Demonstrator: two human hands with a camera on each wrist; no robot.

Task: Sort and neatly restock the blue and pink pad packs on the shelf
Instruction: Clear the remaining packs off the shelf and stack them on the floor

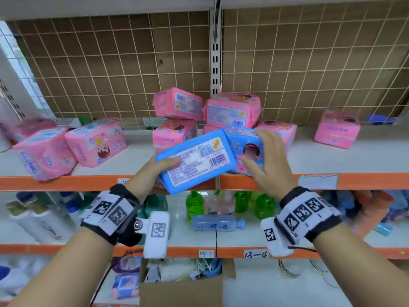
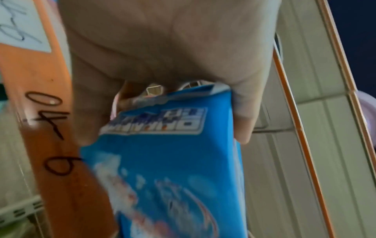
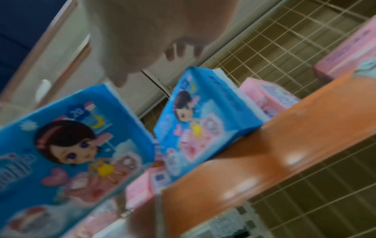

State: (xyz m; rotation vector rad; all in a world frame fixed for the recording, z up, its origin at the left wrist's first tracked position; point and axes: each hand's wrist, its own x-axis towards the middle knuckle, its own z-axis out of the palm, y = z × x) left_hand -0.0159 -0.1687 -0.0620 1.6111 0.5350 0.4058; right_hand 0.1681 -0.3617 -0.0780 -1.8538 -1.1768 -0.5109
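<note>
Left hand (image 1: 152,171) clamped on a blue pad pack (image 1: 195,159), thumb lying across its printed back, pack tilted and held just above the orange shelf edge (image 1: 66,182) at 12 o'clock of the wrist; from the left wrist view, fingers (image 2: 243,116) wrapped round the pack's end (image 2: 168,161), beside handwritten digits on the orange edge. Right hand (image 1: 269,160) spread apart, fingers relaxed over a second blue pad pack (image 1: 245,145) standing on the shelf at 3 o'clock of the first; touching or just hovering, could not tell; from the right wrist view, both blue packs (image 3: 67,145) (image 3: 203,119) front-on, the hand (image 3: 154,32) above and clear of them. Pink pad packs (image 1: 177,103) stacked behind at 12 o'clock; two more pink packs (image 1: 95,141) at 9 o'clock; a lone pink pack (image 1: 337,129) at 3 o'clock, well apart. Green bottles (image 1: 194,203) and a blue bottle (image 1: 218,222) on the shelf below, at 6 o'clock.
</note>
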